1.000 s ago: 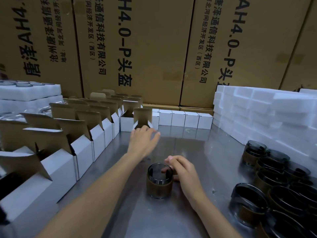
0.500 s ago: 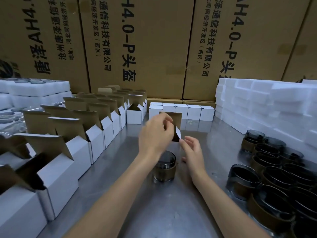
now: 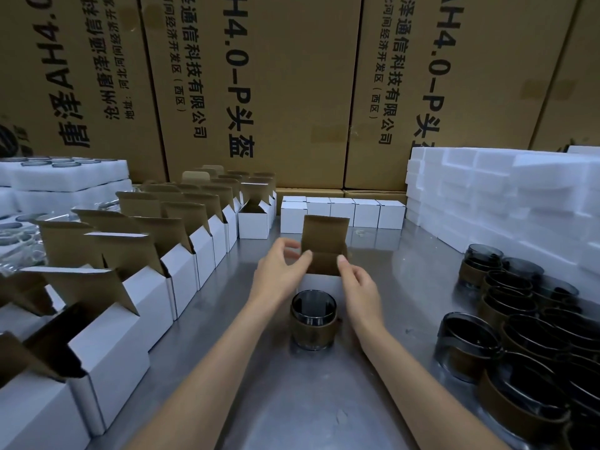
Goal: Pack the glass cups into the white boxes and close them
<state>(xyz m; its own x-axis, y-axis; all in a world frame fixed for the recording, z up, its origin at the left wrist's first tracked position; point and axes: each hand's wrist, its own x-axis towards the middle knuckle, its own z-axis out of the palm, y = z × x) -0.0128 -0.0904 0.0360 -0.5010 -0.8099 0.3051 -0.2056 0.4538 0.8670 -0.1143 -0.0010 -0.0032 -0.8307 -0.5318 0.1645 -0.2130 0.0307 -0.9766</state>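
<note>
- Your left hand (image 3: pixel 281 275) and right hand (image 3: pixel 358 287) each pinch a side of the open white cardboard box (image 3: pixel 324 254): both grips clamped on it.
- The smoky glass cup with a brown band (image 3: pixel 313 319) stands just in front of that box on the steel tabletop (image 3: pixel 292 401).
- More banded cups (image 3: pixel 526 326) cluster well right of the box.

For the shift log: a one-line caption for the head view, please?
Both hands, left and right, hold an open white box behind a glass cup on the steel table.

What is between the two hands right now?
In the head view, the open white box stands between the left hand and the right hand, both holding it.
</note>
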